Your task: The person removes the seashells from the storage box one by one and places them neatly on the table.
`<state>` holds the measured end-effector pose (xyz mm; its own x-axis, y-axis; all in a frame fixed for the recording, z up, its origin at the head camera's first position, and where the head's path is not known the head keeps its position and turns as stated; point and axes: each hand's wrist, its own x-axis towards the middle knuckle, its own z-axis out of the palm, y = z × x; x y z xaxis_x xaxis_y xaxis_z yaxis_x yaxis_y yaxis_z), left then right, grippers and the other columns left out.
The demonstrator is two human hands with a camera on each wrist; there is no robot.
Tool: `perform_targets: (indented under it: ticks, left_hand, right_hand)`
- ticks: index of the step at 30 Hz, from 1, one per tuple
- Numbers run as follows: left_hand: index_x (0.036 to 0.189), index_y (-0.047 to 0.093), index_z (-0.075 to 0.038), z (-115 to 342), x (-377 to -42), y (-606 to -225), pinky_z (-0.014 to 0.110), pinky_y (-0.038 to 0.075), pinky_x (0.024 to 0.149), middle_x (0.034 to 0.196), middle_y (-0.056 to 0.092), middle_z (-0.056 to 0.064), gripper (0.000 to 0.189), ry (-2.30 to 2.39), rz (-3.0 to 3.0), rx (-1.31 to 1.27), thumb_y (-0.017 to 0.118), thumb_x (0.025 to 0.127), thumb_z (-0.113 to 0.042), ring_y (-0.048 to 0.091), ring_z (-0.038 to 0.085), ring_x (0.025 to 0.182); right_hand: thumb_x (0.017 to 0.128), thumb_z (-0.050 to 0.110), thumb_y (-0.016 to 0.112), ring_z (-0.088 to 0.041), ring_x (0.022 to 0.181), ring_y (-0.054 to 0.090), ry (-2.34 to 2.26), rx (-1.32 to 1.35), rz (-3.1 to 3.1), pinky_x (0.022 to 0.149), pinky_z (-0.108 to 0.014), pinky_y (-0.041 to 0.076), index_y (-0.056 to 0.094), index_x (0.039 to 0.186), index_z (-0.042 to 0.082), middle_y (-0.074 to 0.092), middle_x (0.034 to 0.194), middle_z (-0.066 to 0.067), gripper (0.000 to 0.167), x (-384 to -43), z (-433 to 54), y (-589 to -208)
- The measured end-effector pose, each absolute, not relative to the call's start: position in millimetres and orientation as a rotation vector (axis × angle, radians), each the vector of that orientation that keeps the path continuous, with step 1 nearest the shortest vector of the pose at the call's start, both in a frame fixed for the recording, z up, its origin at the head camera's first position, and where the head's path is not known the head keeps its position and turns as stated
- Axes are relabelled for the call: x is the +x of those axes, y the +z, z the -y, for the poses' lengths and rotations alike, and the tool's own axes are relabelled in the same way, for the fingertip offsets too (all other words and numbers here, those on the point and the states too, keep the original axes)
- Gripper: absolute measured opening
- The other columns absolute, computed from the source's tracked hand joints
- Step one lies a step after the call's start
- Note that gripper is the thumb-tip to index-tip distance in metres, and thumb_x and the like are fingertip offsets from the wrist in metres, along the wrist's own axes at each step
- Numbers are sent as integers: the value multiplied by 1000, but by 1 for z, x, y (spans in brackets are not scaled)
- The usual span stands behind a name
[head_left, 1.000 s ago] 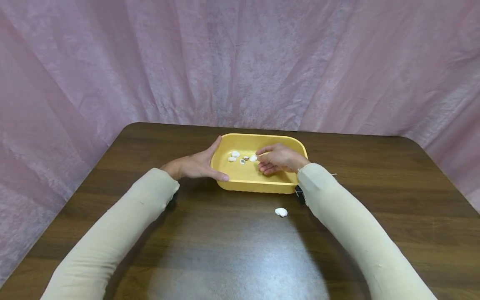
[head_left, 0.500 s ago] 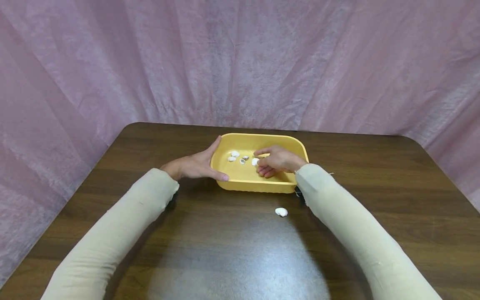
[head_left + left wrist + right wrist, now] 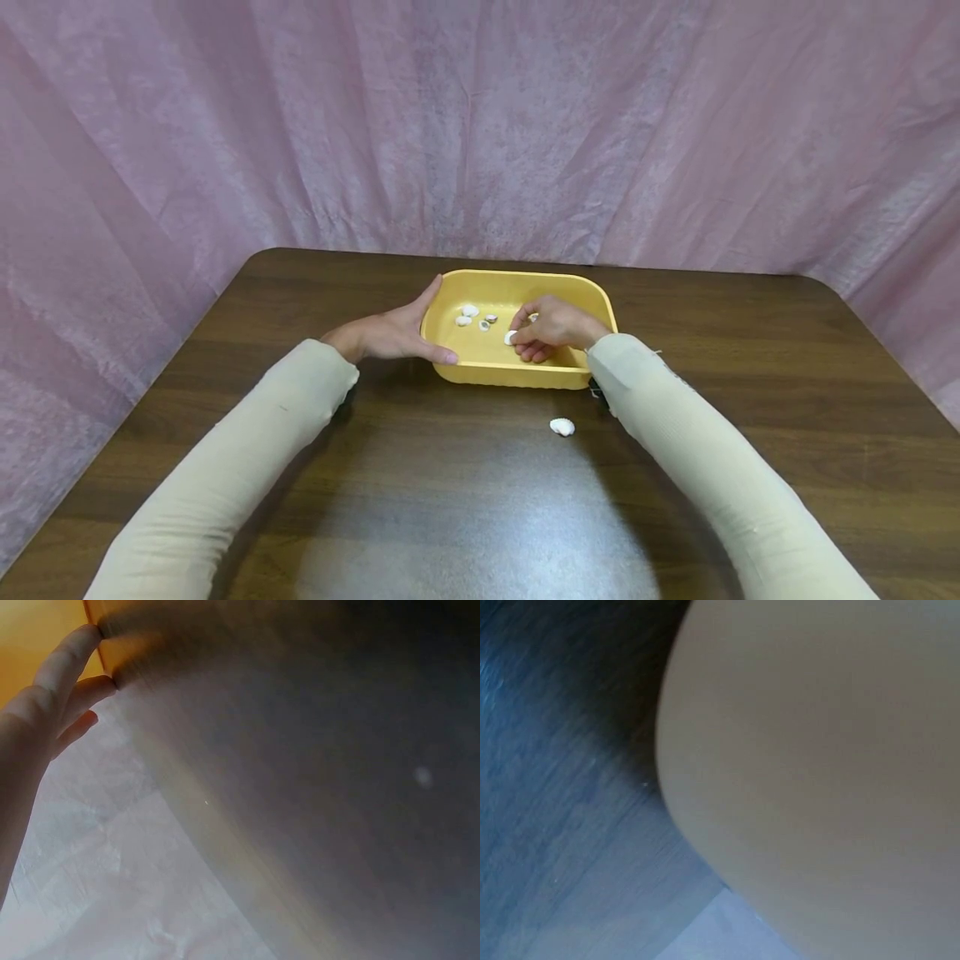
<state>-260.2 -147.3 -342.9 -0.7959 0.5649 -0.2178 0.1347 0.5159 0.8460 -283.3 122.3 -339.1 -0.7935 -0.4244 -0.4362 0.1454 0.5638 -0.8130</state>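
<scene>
One white shell (image 3: 510, 337) is near the middle of the yellow tray (image 3: 517, 377), the thumb and forefinger of the right hand (image 3: 553, 323) apparently clamped on it; a light pinch at its edge should shift it without nudging the four shells (image 3: 470, 311) at ten o'clock. Firm pressure from the left hand (image 3: 397, 335), fingers spread apart at the tray's nine o'clock end, should steady things, while a loose shell (image 3: 562, 427) lies outside on the table (image 3: 435, 467), toward five o'clock.
</scene>
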Motion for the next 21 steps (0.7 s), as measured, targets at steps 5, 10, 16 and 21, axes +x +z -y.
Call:
perform_targets:
  ticks: [5, 10, 16, 21]
  left_hand:
    - [155, -25, -22, 148, -261, -344, 45, 13, 121, 165, 4, 12, 132, 1233, -2272, 571, 84, 82, -30, 29, 25, 140]
    - [155, -25, -22, 148, -261, -345, 46, 13, 121, 165, 3, 11, 132, 1237, -2273, 582, 84, 82, -30, 28, 26, 140]
    - [156, -24, -22, 149, -262, -345, 46, 12, 121, 165, 3, 13, 131, 1226, -2292, 581, 84, 82, -30, 28, 26, 140]
    - [156, -23, -22, 148, -260, -344, 44, 13, 121, 164, 6, 12, 131, 1238, -2280, 575, 85, 82, -27, 33, 26, 137]
  right_hand:
    - [97, 5, 64, -14, 61, 65, -1192, -231, -2189, 60, -26, 58, 58, 105, -4, 66, 75, -9, 13, -282, -122, -338]
    - [99, 7, 62, -14, 64, 65, -1193, -230, -2202, 62, -26, 58, 59, 103, -4, 65, 77, -9, 12, -281, -122, -338]
    - [97, 4, 64, -14, 66, 63, -1243, -229, -2234, 65, -26, 58, 62, 104, -9, 63, 77, -9, 15, -278, -122, -340]
    - [96, 2, 64, -14, 66, 62, -1298, -216, -2219, 66, -26, 58, 62, 109, -11, 63, 78, -9, 18, -275, -124, -340]
